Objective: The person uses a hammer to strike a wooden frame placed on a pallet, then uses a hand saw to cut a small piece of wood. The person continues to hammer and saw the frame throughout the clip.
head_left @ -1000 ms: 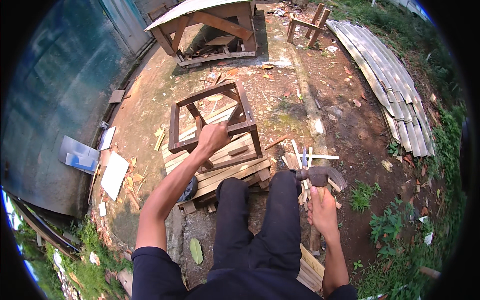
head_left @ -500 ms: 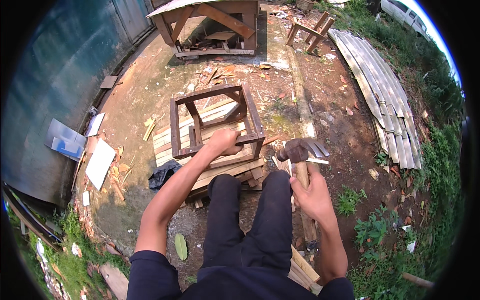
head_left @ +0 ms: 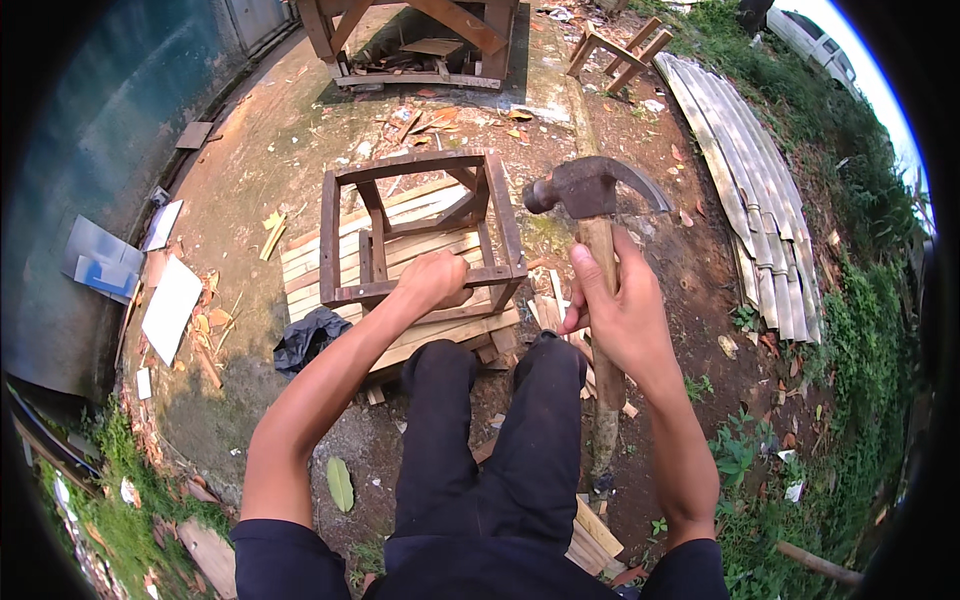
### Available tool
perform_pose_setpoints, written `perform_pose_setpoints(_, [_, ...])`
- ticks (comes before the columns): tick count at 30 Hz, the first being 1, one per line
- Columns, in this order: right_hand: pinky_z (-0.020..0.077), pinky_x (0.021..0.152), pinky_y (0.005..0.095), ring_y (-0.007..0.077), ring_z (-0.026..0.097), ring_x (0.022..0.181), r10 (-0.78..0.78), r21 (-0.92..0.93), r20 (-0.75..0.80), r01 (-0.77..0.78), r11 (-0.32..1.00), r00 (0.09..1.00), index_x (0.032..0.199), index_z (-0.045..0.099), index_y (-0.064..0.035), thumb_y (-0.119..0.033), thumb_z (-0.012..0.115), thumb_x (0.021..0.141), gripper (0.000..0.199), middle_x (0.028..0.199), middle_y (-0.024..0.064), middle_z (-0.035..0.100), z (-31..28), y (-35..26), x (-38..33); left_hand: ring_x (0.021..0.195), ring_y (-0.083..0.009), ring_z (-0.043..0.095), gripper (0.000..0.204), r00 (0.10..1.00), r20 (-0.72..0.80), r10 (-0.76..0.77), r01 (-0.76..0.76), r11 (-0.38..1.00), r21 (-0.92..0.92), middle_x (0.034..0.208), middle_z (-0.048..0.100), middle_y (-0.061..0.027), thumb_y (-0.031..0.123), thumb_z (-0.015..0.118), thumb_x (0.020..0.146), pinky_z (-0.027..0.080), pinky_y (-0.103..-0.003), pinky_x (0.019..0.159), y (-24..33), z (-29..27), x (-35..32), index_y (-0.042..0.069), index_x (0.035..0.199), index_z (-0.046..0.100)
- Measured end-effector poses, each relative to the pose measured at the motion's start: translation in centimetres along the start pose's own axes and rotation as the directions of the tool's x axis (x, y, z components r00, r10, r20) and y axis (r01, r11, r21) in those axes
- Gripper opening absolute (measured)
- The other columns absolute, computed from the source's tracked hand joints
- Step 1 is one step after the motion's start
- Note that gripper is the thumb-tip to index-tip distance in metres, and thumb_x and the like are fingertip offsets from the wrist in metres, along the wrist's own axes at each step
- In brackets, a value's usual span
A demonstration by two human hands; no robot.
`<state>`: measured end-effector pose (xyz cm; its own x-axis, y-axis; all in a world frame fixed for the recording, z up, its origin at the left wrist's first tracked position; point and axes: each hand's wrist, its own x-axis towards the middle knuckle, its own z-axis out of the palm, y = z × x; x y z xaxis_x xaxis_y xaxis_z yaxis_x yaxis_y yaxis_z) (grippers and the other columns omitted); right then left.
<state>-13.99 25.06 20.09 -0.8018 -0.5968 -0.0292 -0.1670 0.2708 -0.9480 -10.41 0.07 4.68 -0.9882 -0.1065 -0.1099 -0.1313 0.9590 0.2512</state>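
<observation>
A dark brown wooden stool frame without a seat stands on a low platform of pale slats. My left hand is closed around its near rail. To the right, my right hand grips a claw hammer by its wooden handle. The rusty head is raised, its face toward the frame and the claw curving to the right. The hammer is apart from the frame.
Black plastic lies left of the platform, near my knees. Wood offcuts lie by my right leg. Ahead stands a wooden workbench, with another small wooden frame to its right. Corrugated sheets are stacked along the grass.
The hammer has risen in my right hand, up and away from my right knee. My left hand keeps its hold on the stool frame. The view has shifted slightly.
</observation>
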Motion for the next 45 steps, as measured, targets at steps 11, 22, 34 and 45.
perform_pose_setpoints(11, [0.0480,0.061,0.0540,0.0528,0.064,0.079,-0.079,-0.566,-0.071,0.025,0.824,0.994,0.110,0.052,0.0082,-0.024,0.056,0.100,0.034,0.074,0.0351,0.062,0.5,-1.6,2.6,0.083,-0.0421,0.068,0.034,0.993,-0.093,0.068,-0.077,0.993,-0.093,0.084,0.068,-0.0280,0.030,0.069,0.074,0.056,-0.047,0.077,-0.5,0.5,0.3,-0.004,0.080,0.069])
perform_pose_setpoints(22, [0.0493,0.062,0.0558,0.0548,0.063,0.073,-0.032,-0.642,-0.001,0.024,0.767,0.999,0.108,0.048,0.0113,-0.021,0.056,0.099,0.035,0.071,0.0376,0.060,2.7,1.2,2.6,0.080,-0.0453,0.068,0.029,0.988,-0.130,0.081,-0.101,0.982,-0.158,0.081,0.067,-0.0307,0.023,0.068,0.071,0.056,-0.049,0.074,0.0,0.4,-0.1,-0.006,0.073,0.067])
perform_pose_setpoints(34, [0.0479,0.070,0.0559,0.0568,0.062,0.083,-0.032,-0.603,-0.104,-0.037,0.797,0.994,0.116,0.053,0.0099,-0.025,0.057,0.099,0.039,0.077,0.0371,0.062,3.1,3.1,2.2,0.077,-0.0441,0.068,0.027,0.988,-0.123,0.093,-0.109,0.985,-0.135,0.077,0.066,-0.0285,0.021,0.065,0.071,0.055,-0.051,0.071,-0.3,0.8,0.5,-0.006,0.074,0.064])
perform_pose_setpoints(45, [0.0468,0.059,0.0484,0.0456,0.067,0.070,-0.418,-0.448,-0.331,0.249,0.859,0.846,0.110,0.052,0.0035,-0.017,0.058,0.100,0.024,0.070,0.0243,0.063,1.3,-0.6,0.8,0.079,-0.0444,0.068,0.030,1.000,-0.018,0.021,-0.023,0.990,-0.142,0.081,0.068,-0.0284,0.024,0.067,0.072,0.056,-0.049,0.073,0.0,0.2,0.7,-0.005,0.076,0.069])
